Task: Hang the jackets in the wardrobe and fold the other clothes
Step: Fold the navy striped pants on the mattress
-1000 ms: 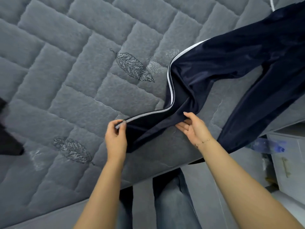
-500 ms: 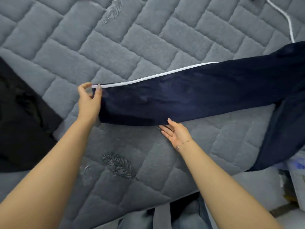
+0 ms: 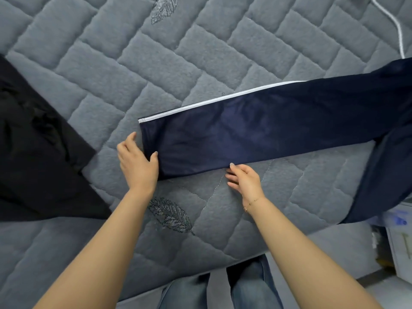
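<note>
Navy track trousers [image 3: 267, 128] with a white side stripe lie on the grey quilted bed [image 3: 133, 63]. One leg is stretched flat from right to left. The other leg hangs over the bed's near edge at the right. My left hand [image 3: 137, 161] rests at the cuff end, its thumb lying on the fabric and its fingers beside the cuff on the bed. My right hand [image 3: 244, 180] lies with spread fingers on the bed, one fingertip touching the leg's near edge.
A black garment [image 3: 33, 141] lies crumpled at the left of the bed. A white cord [image 3: 396, 30] runs across the top right corner. A white cabinet [image 3: 401, 241] stands by the bed at the right. My jeans-clad legs [image 3: 252, 286] stand against the near edge.
The trouser leg was pulled straight to the left and laid flat. My left hand let go of the striped cuff corner and dropped to the near cuff corner. My right hand slid left along the edge.
</note>
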{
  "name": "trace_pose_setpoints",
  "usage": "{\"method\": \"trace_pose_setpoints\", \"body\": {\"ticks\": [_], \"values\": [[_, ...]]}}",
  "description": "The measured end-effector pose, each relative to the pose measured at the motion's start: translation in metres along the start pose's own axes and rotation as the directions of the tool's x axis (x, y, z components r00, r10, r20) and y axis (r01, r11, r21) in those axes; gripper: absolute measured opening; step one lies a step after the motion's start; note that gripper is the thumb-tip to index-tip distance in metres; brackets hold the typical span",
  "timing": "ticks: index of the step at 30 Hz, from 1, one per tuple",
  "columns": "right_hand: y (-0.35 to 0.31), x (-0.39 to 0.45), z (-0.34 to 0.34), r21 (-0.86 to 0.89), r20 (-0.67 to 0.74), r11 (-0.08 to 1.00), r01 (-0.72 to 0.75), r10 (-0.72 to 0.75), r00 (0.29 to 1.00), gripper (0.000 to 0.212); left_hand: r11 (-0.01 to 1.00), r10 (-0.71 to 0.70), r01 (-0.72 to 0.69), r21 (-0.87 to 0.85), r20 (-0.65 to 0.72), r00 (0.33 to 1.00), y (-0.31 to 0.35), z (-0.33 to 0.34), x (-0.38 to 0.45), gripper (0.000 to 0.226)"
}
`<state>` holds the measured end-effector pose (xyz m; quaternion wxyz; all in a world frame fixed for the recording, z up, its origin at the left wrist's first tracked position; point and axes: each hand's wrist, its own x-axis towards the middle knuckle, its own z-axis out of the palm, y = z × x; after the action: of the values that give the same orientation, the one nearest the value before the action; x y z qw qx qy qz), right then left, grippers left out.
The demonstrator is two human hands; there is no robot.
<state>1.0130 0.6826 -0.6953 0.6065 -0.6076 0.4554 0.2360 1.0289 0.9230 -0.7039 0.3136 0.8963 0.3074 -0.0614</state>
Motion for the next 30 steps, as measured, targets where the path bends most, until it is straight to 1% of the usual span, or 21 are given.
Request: {"method": "trace_pose_setpoints", "body": {"ticks": [1, 2, 3, 5, 8, 10, 12, 13, 15, 17, 20, 23, 24, 26, 28, 30], "values": [[-0.003, -0.002, -0.007, -0.053, -0.025, 0.998, 0.041, -0.042, 0.999, 0.021, 0.995, 0.046, -0.043, 0.089, -0.036, 0.998, 0.012, 0.001, -0.006, 0.067], [-0.006, -0.004, -0.016, -0.101, -0.046, 0.991, 0.086, -0.091, 0.995, 0.024, 0.986, 0.103, -0.097, 0.138, -0.04, 0.994, 0.026, 0.003, -0.012, 0.065], [-0.009, -0.005, -0.027, -0.143, -0.062, 0.981, 0.131, -0.141, 0.988, 0.025, 0.976, 0.164, -0.161, 0.149, -0.006, 0.986, 0.042, 0.008, -0.019, 0.063], [-0.02, -0.004, -0.056, -0.209, -0.065, 0.954, 0.214, -0.232, 0.971, 0.026, 0.954, 0.256, -0.272, 0.13, 0.123, 0.959, 0.077, 0.021, -0.036, 0.056], [-0.047, 0.011, -0.113, -0.313, -0.009, 0.898, 0.309, -0.328, 0.945, 0.031, 0.926, 0.323, -0.367, 0.091, 0.312, 0.893, 0.133, 0.054, -0.065, 0.048], [-0.071, 0.028, -0.157, -0.373, 0.025, 0.86, 0.349, -0.366, 0.93, 0.034, 0.899, 0.375, -0.432, 0.073, 0.382, 0.845, 0.174, 0.081, -0.086, 0.048], [-0.098, 0.05, -0.204, -0.448, 0.04, 0.803, 0.394, -0.422, 0.906, 0.034, 0.875, 0.416, -0.481, 0.057, 0.42, 0.807, 0.215, 0.111, -0.104, 0.049], [-0.112, 0.064, -0.228, -0.501, 0.05, 0.754, 0.426, -0.466, 0.884, 0.034, 0.867, 0.426, -0.496, 0.056, 0.433, 0.794, 0.235, 0.129, -0.11, 0.05], [-0.14, 0.093, -0.277, -0.619, 0.103, 0.618, 0.485, -0.548, 0.83, 0.035, 0.853, 0.436, -0.517, 0.075, 0.444, 0.783, 0.276, 0.17, -0.12, 0.052], [-0.17, 0.124, -0.325, -0.705, 0.172, 0.488, 0.514, -0.586, 0.792, 0.037, 0.846, 0.441, -0.526, 0.093, 0.433, 0.786, 0.316, 0.214, -0.128, 0.054], [-0.218, 0.175, -0.39, -0.794, 0.228, 0.313, 0.521, -0.642, 0.732, 0.043, 0.826, 0.467, -0.549, 0.129, 0.39, 0.794, 0.374, 0.283, -0.134, 0.056], [-0.265, 0.229, -0.438, -0.843, 0.343, 0.073, 0.533, -0.689, 0.638, 0.049, 0.808, 0.474, -0.555, 0.197, 0.341, 0.812, 0.418, 0.344, -0.132, 0.057], [-0.28, 0.248, -0.448, -0.845, 0.379, 0.013, 0.534, -0.69, 0.617, 0.051, 0.814, 0.46, -0.538, 0.217, 0.325, 0.826, 0.427, 0.361, -0.13, 0.057], [-0.304, 0.285, -0.462, -0.839, 0.435, -0.053, 0.541, -0.661, 0.611, 0.054, 0.829, 0.415, -0.488, 0.273, 0.284, 0.864, 0.438, 0.388, -0.124, 0.058], [-0.318, 0.32, -0.472, -0.839, 0.479, -0.097, 0.536, -0.598, 0.642, 0.055, 0.815, 0.389, -0.45, 0.365, 0.23, 0.892, 0.439, 0.405, -0.12, 0.059], [-0.322, 0.349, -0.487, -0.846, 0.516, -0.211, 0.489, -0.556, 0.652, 0.058, 0.789, 0.4, -0.435, 0.434, 0.174, 0.9, 0.436, 0.414, -0.119, 0.06]]}}
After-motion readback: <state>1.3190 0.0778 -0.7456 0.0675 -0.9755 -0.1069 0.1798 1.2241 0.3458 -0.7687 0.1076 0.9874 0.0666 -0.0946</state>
